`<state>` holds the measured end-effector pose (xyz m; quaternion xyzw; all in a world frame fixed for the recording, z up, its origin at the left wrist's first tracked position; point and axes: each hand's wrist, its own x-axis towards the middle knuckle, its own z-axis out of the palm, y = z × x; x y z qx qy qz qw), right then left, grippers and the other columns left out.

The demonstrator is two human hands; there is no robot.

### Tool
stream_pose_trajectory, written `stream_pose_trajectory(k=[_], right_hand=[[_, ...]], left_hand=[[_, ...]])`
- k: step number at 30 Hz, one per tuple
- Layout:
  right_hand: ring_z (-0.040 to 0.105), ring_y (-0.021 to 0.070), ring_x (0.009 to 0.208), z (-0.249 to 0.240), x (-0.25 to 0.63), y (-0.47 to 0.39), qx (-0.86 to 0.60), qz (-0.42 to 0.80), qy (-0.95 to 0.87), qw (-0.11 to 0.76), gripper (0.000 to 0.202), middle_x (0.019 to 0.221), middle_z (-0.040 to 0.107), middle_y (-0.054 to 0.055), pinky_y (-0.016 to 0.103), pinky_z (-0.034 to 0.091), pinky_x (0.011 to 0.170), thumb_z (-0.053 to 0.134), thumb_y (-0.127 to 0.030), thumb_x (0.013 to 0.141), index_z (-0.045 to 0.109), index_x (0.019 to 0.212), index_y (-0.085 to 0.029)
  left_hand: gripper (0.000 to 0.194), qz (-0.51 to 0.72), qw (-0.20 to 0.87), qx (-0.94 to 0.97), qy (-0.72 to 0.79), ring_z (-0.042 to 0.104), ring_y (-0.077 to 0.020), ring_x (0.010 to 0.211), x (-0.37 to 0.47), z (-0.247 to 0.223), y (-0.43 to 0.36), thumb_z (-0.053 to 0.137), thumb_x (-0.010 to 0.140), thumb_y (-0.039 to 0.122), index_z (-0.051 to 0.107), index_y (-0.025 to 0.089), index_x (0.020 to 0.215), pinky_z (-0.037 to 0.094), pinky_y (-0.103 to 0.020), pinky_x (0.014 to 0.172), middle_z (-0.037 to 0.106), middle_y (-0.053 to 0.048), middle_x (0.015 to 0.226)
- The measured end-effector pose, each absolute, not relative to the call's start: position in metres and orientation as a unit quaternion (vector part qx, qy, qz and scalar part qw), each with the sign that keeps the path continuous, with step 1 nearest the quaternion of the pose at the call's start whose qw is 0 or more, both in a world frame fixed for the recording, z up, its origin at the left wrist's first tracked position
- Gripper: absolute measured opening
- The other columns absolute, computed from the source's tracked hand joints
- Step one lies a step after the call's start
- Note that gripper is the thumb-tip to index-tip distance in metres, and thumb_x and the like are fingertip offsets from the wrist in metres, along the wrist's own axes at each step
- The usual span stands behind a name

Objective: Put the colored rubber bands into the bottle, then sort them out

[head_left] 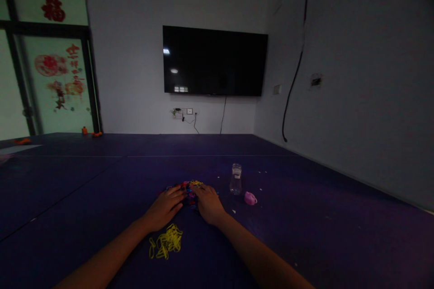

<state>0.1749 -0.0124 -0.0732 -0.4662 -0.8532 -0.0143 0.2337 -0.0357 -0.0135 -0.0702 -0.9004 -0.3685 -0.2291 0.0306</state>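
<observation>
A pile of small coloured bands (192, 196), in red, blue, pink and black, lies on the dark purple table (142, 180). My left hand (167, 207) rests on the pile's left side, fingers stretched forward and flat. On the right side, my right hand (209, 203) lies over the pile with its fingers extended toward the yellow bands (195, 183) at the far edge. Part of the pile is hidden under both hands. Nearer to me, beside my left wrist, sits a separate heap of yellow rubber bands (170, 240).
To the right of my hands stands a clear open bottle (236, 179), with a pink cap (250, 198) beside it. Small white scraps (233, 211) dot the tabletop. Orange objects (96, 134) lie at the far left edge. A television (215, 61) hangs on the wall.
</observation>
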Motion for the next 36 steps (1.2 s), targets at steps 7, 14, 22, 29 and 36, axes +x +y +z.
stream_pose_trajectory(k=[7, 14, 22, 29, 36], right_hand=[[0.043, 0.0189, 0.121, -0.075, 0.176, -0.008, -0.402, 0.013, -0.878, 0.26, 0.063, 0.129, 0.053, 0.008, 0.036, 0.031, 0.101, 0.038, -0.004, 0.076, 0.038, 0.136, -0.022], [0.052, 0.0196, 0.11, -0.077, 0.177, -0.003, -0.445, 0.034, -0.845, 0.296, 0.051, 0.115, 0.062, 0.006, 0.035, 0.035, 0.095, 0.04, -0.003, 0.072, 0.061, 0.115, -0.021], [0.042, 0.02, 0.118, -0.069, 0.175, -0.012, -0.434, 0.004, -0.875, 0.215, 0.042, 0.119, 0.059, 0.004, 0.038, 0.031, 0.097, 0.042, -0.007, 0.076, 0.064, 0.107, -0.024], [0.041, 0.0222, 0.118, -0.069, 0.174, -0.013, -0.439, -0.013, -0.877, 0.194, 0.038, 0.118, 0.058, 0.008, 0.042, 0.03, 0.097, 0.043, -0.006, 0.075, 0.063, 0.103, -0.02], [0.043, 0.0207, 0.116, -0.071, 0.174, -0.011, -0.419, -0.017, -0.884, 0.207, 0.043, 0.119, 0.058, 0.008, 0.038, 0.031, 0.098, 0.043, -0.004, 0.073, 0.062, 0.108, -0.019]], left_hand=[[0.044, -0.178, 0.002, -0.922, -0.343, 0.023, -0.0221, 0.136, -0.035, -0.067, -0.014, 0.037, 0.092, 0.027, 0.035, 0.034, 0.136, 0.028, -0.046, 0.107, 0.043, 0.002, 0.141], [0.031, -0.212, 0.014, -0.914, -0.345, 0.035, -0.021, 0.13, -0.035, -0.068, -0.013, 0.038, 0.092, 0.031, 0.055, 0.029, 0.119, 0.032, -0.044, 0.105, 0.058, -0.001, 0.125], [0.029, -0.249, 0.045, -0.896, -0.364, 0.044, -0.0224, 0.123, -0.035, -0.072, -0.011, 0.042, 0.09, 0.03, 0.059, 0.023, 0.114, 0.036, -0.045, 0.102, 0.062, -0.005, 0.119], [0.038, -0.186, 0.02, -0.912, -0.366, 0.029, -0.0232, 0.134, -0.036, -0.07, -0.013, 0.039, 0.091, 0.033, 0.047, 0.028, 0.128, 0.028, -0.05, 0.106, 0.045, -0.003, 0.139], [0.04, -0.178, 0.005, -0.91, -0.375, 0.027, -0.0232, 0.135, -0.035, -0.071, -0.01, 0.041, 0.09, 0.032, 0.046, 0.027, 0.13, 0.028, -0.048, 0.107, 0.043, -0.004, 0.14]])
